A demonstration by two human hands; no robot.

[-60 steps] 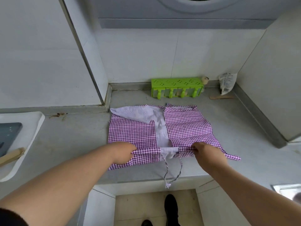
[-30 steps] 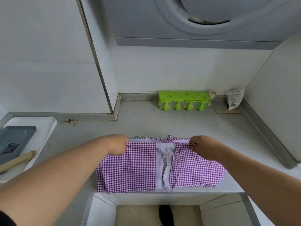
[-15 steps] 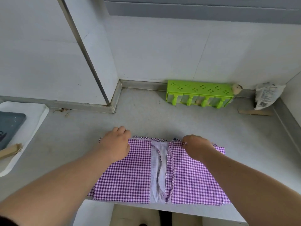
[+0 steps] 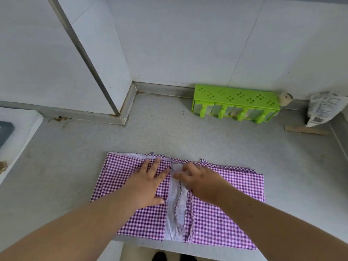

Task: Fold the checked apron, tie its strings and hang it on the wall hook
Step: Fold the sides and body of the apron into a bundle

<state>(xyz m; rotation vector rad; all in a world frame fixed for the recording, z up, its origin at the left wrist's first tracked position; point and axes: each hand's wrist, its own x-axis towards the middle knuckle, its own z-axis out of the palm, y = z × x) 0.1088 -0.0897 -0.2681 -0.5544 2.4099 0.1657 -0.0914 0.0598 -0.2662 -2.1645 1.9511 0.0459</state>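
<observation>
Checked apron [image 4: 222,213] folded on counter [image 4: 169,132] near front edge; left hand [image 4: 148,187] flat, fingers spread; right hand [image 4: 201,182] loosely curled at centre, no clear pinch; press crease, keep strings [image 4: 178,210] free

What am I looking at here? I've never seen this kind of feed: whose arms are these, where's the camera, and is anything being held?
There is no machine: a person works with bare hands, filmed by one wide camera worn on their head, looking forward and down. The left hand lies flat, fingers straight, pressing the folded checked apron on the grey counter. The right hand rests on the apron's white middle strip, fingers slightly bent; nothing is lifted. The apron strings lie loose down the middle. By the wall stand a green rack and a plastic packet.
</observation>
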